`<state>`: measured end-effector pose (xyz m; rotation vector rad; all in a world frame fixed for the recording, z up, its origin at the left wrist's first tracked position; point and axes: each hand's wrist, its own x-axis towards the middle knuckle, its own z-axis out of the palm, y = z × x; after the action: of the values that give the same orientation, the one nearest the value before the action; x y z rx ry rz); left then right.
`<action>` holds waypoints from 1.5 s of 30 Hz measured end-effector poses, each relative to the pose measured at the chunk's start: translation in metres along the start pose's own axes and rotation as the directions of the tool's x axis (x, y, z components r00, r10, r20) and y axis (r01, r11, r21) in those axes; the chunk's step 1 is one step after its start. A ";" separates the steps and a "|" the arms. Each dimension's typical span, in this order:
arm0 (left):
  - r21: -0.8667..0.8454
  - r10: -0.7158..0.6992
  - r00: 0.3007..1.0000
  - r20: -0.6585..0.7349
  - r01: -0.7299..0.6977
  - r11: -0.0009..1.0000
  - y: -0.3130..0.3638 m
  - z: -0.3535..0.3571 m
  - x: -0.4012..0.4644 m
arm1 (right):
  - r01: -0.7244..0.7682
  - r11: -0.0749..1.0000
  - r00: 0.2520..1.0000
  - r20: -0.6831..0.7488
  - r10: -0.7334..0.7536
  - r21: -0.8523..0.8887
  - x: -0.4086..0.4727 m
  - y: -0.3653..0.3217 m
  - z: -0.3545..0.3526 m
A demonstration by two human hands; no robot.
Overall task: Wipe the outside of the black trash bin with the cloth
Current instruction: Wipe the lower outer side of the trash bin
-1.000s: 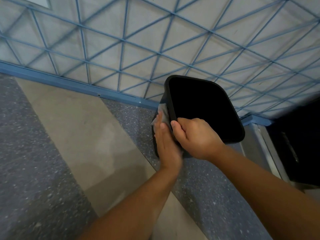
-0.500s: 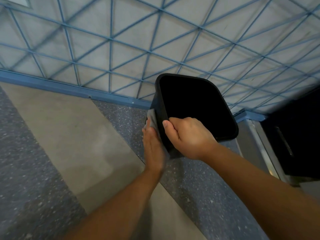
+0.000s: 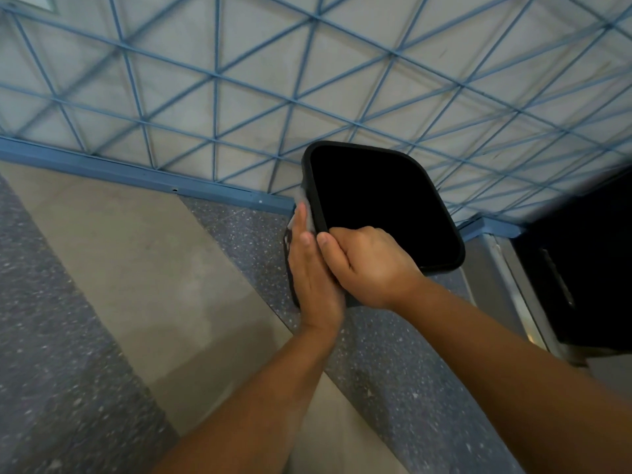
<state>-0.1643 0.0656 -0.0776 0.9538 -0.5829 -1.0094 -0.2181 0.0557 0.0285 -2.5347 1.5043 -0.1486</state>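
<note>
- My right hand (image 3: 369, 265) grips the near rim of the black trash bin (image 3: 309, 176), steadying it.
- My left hand (image 3: 313, 278), fingers (image 3: 301, 222) straight, presses the cloth (image 3: 302, 203) to its left wall; I want even strokes.

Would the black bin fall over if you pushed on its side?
Probably it would tip or slide: the black bin looks like thin plastic, so likely light. That may be why the right hand grips its rim while the left hand presses the cloth against its side. It seems stiff, not bending under the push.
</note>
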 end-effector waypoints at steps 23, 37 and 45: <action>-0.098 -0.035 0.999 0.027 0.037 0.994 -0.001 0.003 -0.006 | 0.021 0.999 1.000 -0.012 -0.021 0.046 0.002 0.002 0.001; -0.285 -0.217 0.976 -0.022 0.202 0.937 -0.019 -0.014 -0.005 | -0.043 0.999 0.996 0.073 0.042 0.012 0.004 0.002 0.001; 0.105 -0.169 0.981 -0.093 0.179 0.978 -0.061 -0.032 -0.042 | -0.049 0.999 0.992 0.112 0.051 -0.023 0.003 -0.001 -0.001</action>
<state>-0.1838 0.1032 -0.1458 1.1577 -0.4960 -1.0953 -0.2160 0.0537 0.0301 -2.4734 1.5317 0.0166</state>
